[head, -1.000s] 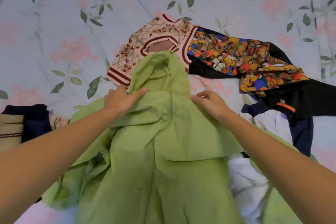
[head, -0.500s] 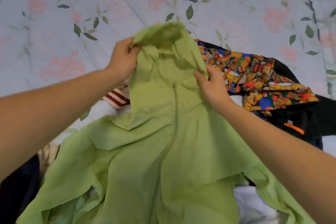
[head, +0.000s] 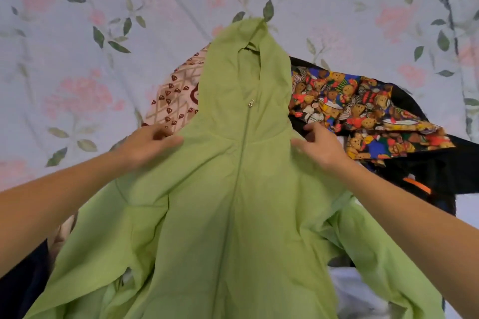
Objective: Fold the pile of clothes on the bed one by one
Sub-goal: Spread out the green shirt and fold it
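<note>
Your left hand [head: 149, 144] grips the left shoulder of the green hooded jacket [head: 233, 202], thumb on top and fingers curled under the fabric edge. The jacket lies front-up at the near middle of the bed [head: 77, 33], over the rest of the pile. Its long axis runs from the near edge, along the closed zipper [head: 245, 137], up to the hood [head: 247, 65], which points toward the far edge. Behind the hood's left side lies a pink patterned garment [head: 176, 101]. Your right hand [head: 320, 146] pinches the right shoulder, level with the left hand. The zipper line sits midway between both grips, so neither hand is nearer. Both sleeves trail toward the near corners. Behind the right hand lies a bear-print garment [head: 363, 111] on black clothing [head: 440, 163].
</note>
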Demonstrator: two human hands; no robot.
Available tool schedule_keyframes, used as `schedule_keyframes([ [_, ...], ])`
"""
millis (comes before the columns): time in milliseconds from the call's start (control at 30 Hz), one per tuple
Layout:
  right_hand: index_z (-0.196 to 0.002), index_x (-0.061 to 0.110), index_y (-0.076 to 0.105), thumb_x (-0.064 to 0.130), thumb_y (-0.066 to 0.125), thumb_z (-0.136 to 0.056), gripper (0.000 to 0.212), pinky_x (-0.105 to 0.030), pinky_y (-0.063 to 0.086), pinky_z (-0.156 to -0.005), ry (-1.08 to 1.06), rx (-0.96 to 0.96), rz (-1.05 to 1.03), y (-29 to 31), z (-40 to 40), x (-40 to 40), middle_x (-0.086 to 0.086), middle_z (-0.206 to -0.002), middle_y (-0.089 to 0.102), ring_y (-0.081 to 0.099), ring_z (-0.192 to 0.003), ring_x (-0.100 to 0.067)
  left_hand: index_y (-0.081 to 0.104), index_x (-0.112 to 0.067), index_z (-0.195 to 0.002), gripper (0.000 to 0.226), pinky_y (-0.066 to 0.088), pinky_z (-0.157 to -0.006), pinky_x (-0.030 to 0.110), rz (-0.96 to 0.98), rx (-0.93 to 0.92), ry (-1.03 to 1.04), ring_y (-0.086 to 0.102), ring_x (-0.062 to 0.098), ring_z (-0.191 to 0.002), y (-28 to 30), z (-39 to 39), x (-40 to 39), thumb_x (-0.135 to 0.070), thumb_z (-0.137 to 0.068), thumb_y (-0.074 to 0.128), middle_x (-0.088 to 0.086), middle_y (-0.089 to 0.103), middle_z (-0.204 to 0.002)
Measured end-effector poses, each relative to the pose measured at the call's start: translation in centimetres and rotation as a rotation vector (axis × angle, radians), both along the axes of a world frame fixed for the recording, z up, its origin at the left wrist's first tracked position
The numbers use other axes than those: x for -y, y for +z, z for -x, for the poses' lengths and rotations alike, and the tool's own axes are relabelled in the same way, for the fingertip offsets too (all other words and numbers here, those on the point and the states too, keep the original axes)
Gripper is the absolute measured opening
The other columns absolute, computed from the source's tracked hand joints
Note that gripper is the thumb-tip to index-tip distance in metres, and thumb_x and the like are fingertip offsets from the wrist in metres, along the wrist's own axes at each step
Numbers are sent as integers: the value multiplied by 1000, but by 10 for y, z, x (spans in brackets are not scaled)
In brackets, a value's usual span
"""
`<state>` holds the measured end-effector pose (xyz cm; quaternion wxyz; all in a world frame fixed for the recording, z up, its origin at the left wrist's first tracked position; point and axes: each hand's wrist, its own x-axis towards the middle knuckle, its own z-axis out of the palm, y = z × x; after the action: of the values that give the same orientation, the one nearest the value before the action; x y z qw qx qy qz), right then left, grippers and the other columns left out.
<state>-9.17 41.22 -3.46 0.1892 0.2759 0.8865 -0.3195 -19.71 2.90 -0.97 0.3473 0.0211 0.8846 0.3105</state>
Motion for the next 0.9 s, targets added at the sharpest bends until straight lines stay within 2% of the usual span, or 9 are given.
schedule_keyframes([
  [100,-120,15,59,51,71,-93,47,-43,55,-86,106,133,-83,-11,-27,-14,0,-107,64,63,-101,-26,53,-23,-142,63,40,-90,30,133,19,-81,59,21,-112,-16,-29,19,-54,-90,71,-10,56,-120],
  [167,-102,12,65,40,65,-100,29,-41,52,-73,163,121,-94,-13,-33,-19,-4,-90,67,65,-89,-31,64,-29,-125,34,42,-86,30,163,28,-143,63,25,-115,-25,-33,32,-44,-95,68,-9,66,-116],
  [233,-99,13,63,32,58,-105,21,-41,50,-68,217,-6,-130,-10,-32,-21,-3,-85,66,63,-82,-31,68,-34,-100,6,46,-78,30,76,-58,-119,68,25,-103,-27,-32,46,-29,-100,64,-6,72,-103],
  [367,-101,14,58,30,53,-108,18,-40,46,-67,186,-273,-196,9,-13,-23,-1,-83,62,59,-78,-30,67,-27,-88,17,45,-71,34,-37,-342,-24,62,18,-79,-3,-5,56,-18,-102,61,-5,67,-81],
  [467,-111,9,59,38,53,-107,30,-38,42,-69,156,-271,-186,15,6,-24,-12,-99,67,63,-95,-38,65,-18,-90,14,45,-72,41,100,-423,-14,61,33,-85,0,24,61,-28,-98,60,7,64,-81],
  [567,-147,16,50,71,57,-90,79,-52,50,-103,123,-4,-95,15,8,-19,-11,-141,60,55,-131,-36,55,-9,-128,39,44,-93,56,400,-443,38,47,45,-120,-1,27,42,-14,-90,60,25,52,-122],
  [633,-142,21,54,85,62,-71,96,-54,53,-102,82,61,-35,11,-3,-24,-5,-135,64,61,-124,-31,45,-9,-139,55,39,-97,57,353,-595,11,39,42,-126,3,13,10,-7,-86,60,22,42,-133],
  [733,-118,21,70,61,85,-74,61,-43,61,-90,1,95,145,18,-24,-38,4,-106,76,73,-98,-20,45,-9,-143,55,40,-105,53,58,-702,-243,41,34,-127,10,-12,-58,-6,-90,60,16,46,-135],
  [900,-98,15,79,20,85,-86,15,-34,62,-77,10,108,373,30,-65,-57,4,-91,80,76,-82,-12,38,-14,-155,74,26,-119,28,-281,-342,-545,39,25,-144,13,-28,-199,-6,-88,69,9,44,-154],
])
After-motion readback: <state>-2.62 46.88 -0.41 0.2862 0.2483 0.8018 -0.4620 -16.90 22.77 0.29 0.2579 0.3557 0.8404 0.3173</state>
